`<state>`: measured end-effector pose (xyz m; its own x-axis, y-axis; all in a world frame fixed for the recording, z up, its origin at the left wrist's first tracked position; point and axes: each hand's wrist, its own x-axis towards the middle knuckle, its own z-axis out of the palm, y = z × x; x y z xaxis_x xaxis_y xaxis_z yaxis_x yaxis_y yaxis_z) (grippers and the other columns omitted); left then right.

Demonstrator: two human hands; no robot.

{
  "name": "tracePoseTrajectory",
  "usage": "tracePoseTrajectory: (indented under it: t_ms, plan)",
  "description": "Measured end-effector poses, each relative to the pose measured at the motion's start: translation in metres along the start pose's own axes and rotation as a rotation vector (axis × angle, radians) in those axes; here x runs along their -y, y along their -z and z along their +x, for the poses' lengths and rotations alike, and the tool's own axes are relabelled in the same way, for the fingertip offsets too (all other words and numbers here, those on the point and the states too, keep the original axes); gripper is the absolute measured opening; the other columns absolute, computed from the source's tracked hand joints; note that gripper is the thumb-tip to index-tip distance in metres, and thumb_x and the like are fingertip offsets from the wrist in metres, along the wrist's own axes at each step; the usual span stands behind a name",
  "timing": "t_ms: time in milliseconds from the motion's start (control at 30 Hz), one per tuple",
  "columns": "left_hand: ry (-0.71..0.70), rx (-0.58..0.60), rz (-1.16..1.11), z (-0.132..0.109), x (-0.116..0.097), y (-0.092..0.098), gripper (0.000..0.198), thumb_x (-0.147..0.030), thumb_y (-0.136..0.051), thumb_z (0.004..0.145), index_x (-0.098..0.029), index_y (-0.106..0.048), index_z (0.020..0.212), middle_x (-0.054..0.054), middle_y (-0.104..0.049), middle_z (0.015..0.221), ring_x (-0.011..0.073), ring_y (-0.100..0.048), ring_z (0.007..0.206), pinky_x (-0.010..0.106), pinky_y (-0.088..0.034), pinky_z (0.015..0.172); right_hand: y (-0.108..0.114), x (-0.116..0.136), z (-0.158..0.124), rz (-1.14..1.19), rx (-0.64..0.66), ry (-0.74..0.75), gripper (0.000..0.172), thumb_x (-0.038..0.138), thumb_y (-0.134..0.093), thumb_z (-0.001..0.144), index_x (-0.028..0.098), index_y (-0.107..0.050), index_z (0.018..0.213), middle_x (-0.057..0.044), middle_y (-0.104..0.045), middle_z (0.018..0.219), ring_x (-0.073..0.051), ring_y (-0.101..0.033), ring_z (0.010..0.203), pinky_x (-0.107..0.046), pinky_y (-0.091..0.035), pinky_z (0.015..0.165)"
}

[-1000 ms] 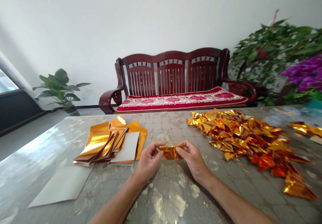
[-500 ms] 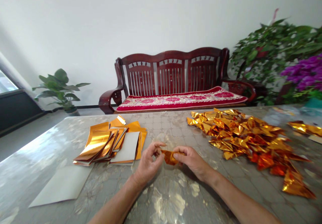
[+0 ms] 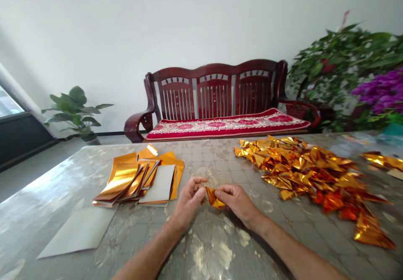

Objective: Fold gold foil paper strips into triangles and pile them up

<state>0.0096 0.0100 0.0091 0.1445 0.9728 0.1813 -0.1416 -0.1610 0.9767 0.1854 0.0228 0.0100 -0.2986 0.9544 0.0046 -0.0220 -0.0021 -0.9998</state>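
The fingers of our right hand (image 3: 236, 203) pinch the foil (image 3: 214, 199), which shows a pointed shape now, not the flat band of a second ago. It lies between our hands, its left tip at the bent fingers of our left hand (image 3: 189, 202); we cannot tell whether those grip it. Farther out on the worktop (image 3: 214, 248), we see sheets (image 3: 122, 179) leftward, a pile (image 3: 302, 173) rightward.

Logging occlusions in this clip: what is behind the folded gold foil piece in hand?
Around the folded gold foil piece, the patterned tabletop shows; the patch directly behind it, and behind the right hand, is covered.
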Motion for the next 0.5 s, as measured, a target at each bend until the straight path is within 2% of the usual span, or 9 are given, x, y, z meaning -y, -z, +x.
tracePoseTrajectory:
  t_ms: [100, 200, 300, 500]
  plan:
    - [0.190, -0.014, -0.243, 0.003, 0.002, 0.001, 0.048, -0.059, -0.061, 0.082, -0.015, -0.062, 0.099, -0.001, -0.057, 0.068, 0.0106, -0.053, 0.058, 0.021, -0.041, 0.053, 0.000, 0.001, -0.001, 0.052, 0.006, -0.022, 0.036, 0.051, -0.072, 0.072, 0.015, -0.072, 0.071, 0.001, -0.061, 0.061, -0.011, -0.048, 0.056, -0.022, -0.035, 0.055]
    - [0.325, 0.012, -0.257, 0.004, 0.005, 0.001, 0.047, -0.056, -0.076, 0.070, -0.013, -0.066, 0.084, 0.000, -0.060, 0.065, 0.0071, -0.050, 0.052, 0.018, -0.039, 0.049, 0.000, 0.002, -0.002, 0.082, 0.021, -0.043, 0.038, 0.053, -0.072, 0.071, 0.015, -0.072, 0.070, 0.001, -0.061, 0.060, -0.010, -0.046, 0.054, -0.022, -0.033, 0.053]
    - [0.332, 0.042, -0.210, 0.005, 0.009, 0.001, 0.047, -0.056, -0.079, 0.066, -0.012, -0.068, 0.075, 0.002, -0.063, 0.065, 0.0062, -0.050, 0.051, 0.017, -0.040, 0.051, 0.000, 0.002, -0.003, 0.076, 0.008, -0.044, 0.038, 0.053, -0.072, 0.070, 0.015, -0.071, 0.067, 0.002, -0.059, 0.057, -0.010, -0.043, 0.052, -0.022, -0.033, 0.053]
    - [0.295, -0.045, -0.169, 0.004, 0.014, -0.001, 0.046, -0.054, -0.082, 0.062, -0.011, -0.070, 0.072, 0.002, -0.064, 0.058, 0.0062, -0.052, 0.048, 0.017, -0.040, 0.050, -0.002, 0.000, -0.002, 0.016, -0.049, -0.044, 0.035, 0.049, -0.071, 0.070, 0.016, -0.069, 0.061, 0.003, -0.055, 0.053, -0.010, -0.042, 0.051, -0.023, -0.033, 0.052]
